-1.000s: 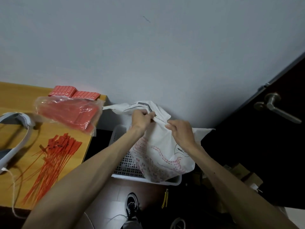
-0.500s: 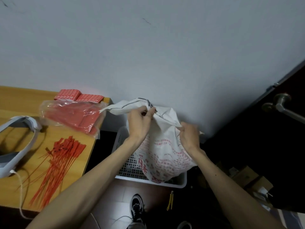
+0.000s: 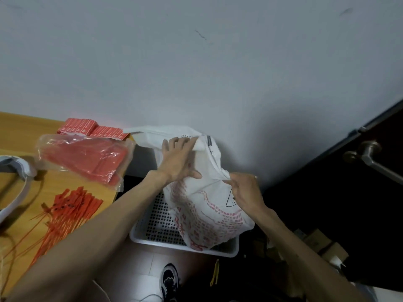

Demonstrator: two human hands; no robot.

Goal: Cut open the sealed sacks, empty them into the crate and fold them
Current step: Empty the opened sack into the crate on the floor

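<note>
A white sack with red printing hangs over a white perforated crate on the floor. My left hand grips the sack's upper edge, fingers spread over the fabric near the black printed strip. My right hand pinches a fold of the sack at its right side. The sack's lower end rests in the crate. I cannot see what is inside the sack or whether its mouth is open.
A wooden table at left carries a clear bag of red ties, loose red ties, red label strips and a white band. A dark door with a handle is right. Cardboard boxes, a yellow tool and a shoe are on the floor.
My left hand has slid up and flattened along the sack's top edge. My right hand has dropped lower on the right side, pulling the fabric taut.
</note>
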